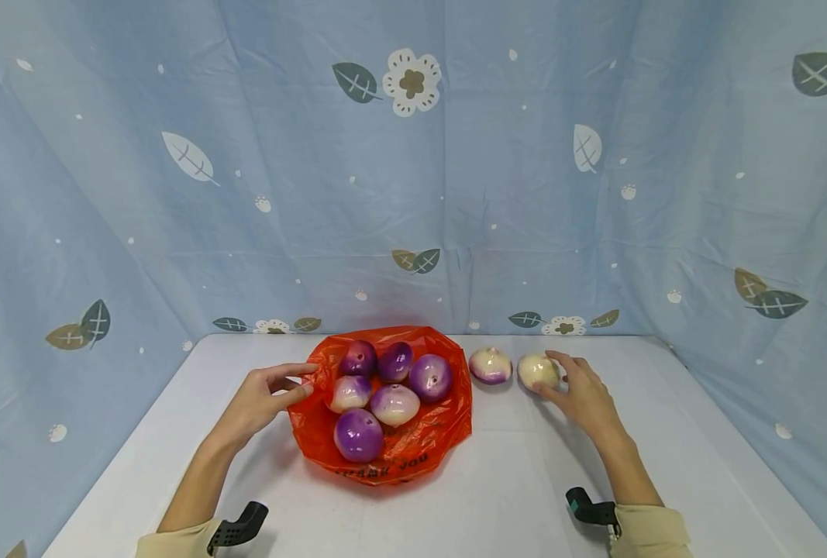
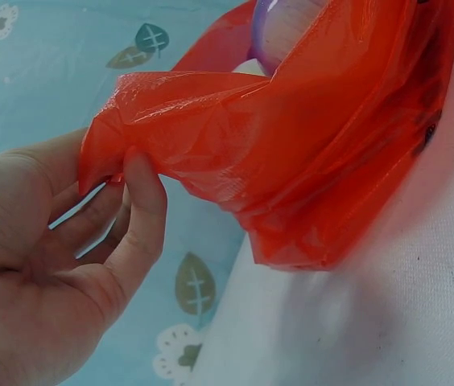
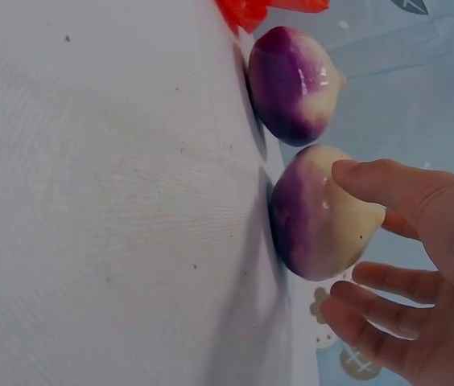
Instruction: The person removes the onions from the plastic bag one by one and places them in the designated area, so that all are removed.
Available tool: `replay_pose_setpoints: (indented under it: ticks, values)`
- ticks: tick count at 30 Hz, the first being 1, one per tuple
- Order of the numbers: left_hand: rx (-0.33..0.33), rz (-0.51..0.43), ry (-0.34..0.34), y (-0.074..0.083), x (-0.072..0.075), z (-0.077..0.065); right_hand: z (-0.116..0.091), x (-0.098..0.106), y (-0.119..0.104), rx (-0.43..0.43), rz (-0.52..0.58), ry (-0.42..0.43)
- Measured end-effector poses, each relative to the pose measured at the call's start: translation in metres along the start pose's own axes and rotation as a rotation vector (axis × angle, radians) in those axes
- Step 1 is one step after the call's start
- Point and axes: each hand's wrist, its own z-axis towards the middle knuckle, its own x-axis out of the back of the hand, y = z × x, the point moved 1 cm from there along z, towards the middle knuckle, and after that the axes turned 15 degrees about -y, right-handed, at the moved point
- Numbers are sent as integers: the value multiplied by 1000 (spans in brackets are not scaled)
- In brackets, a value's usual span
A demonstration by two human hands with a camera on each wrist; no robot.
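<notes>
A red plastic bag (image 1: 449,425) lies opened out on the table, with several glossy purple-and-white turnips (image 1: 394,405) inside. My left hand (image 1: 263,395) pinches the bag's left edge between thumb and fingers, and the left wrist view shows the gathered plastic (image 2: 211,137). To the right of the bag, my right hand (image 1: 590,399) has its thumb and fingers around a pale turnip (image 1: 535,370). That turnip appears to rest on the table, its purple side down in the right wrist view. Another turnip (image 1: 491,366) sits between it and the bag.
The white table (image 1: 511,496) reaches back to a blue curtain (image 1: 497,194) printed with leaves and flowers. More of the curtain hangs at both sides. A black wrist device (image 1: 242,527) is worn on the left arm, and a similar one (image 1: 590,509) on the right.
</notes>
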Motion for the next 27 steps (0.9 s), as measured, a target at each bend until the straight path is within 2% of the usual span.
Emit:
replay_pose_setpoints:
  ticks: [14, 27]
  values:
    - [4, -9, 4, 1, 0, -1, -3, 11, -13, 34, -38, 48]
    - [0, -16, 1, 1, 0, -1, -7, 14, -28, 58, -51, 73]
